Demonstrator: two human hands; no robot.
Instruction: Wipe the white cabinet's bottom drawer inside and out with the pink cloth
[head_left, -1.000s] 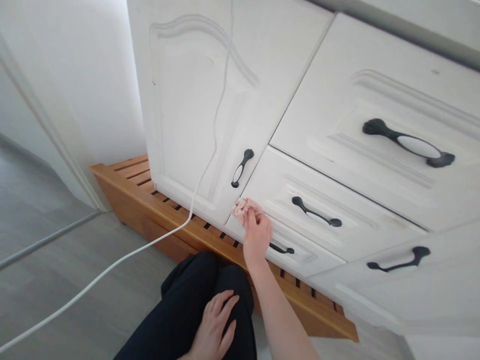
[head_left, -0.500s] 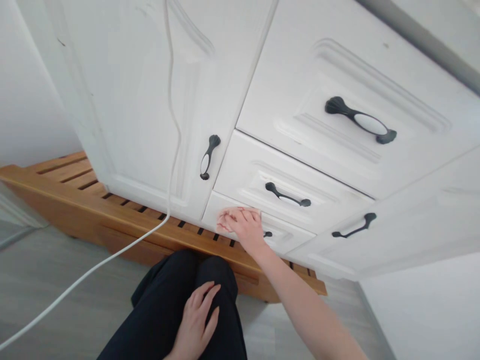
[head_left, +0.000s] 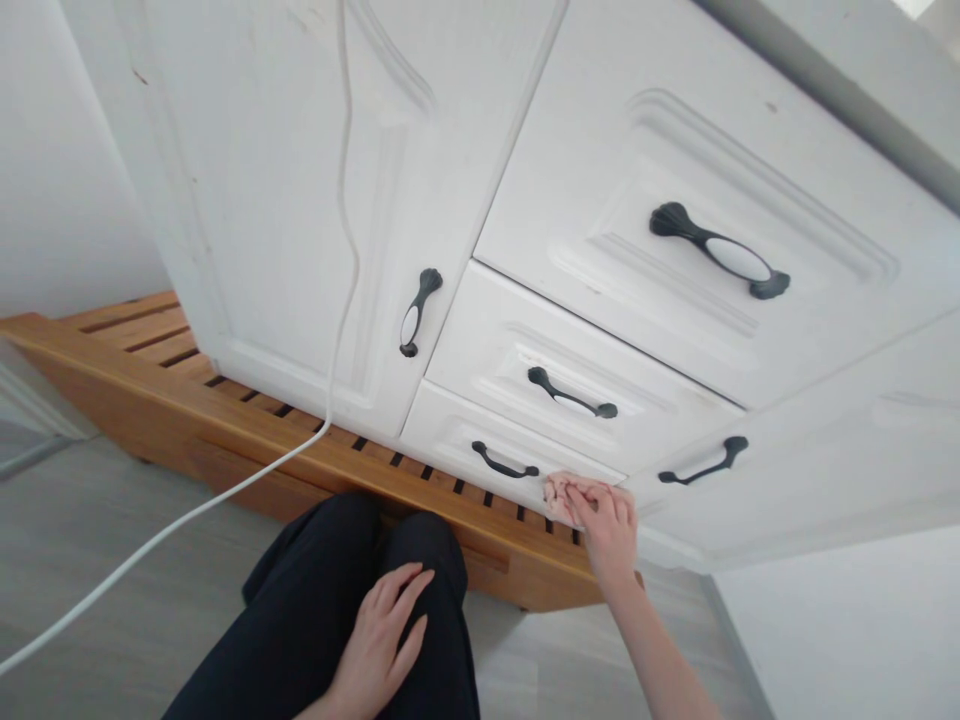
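Observation:
My right hand is closed on a crumpled pink cloth, pressed against the right end of the bottom drawer of a white cabinet. That drawer's dark handle lies just left of the cloth. Part of the cloth is hidden beneath my fingers. My left hand rests on my knee in dark trousers, its fingers stretched out and holding nothing.
The cabinet stands on a slatted wooden bench. A white cable hangs down the left cabinet door and crosses the bench edge toward the lower left. Two more drawers with dark handles sit above.
My right hand has moved rightward with the cloth, from the left end of the bottom drawer to its right end, uncovering the handle. My left hand stays on my knee.

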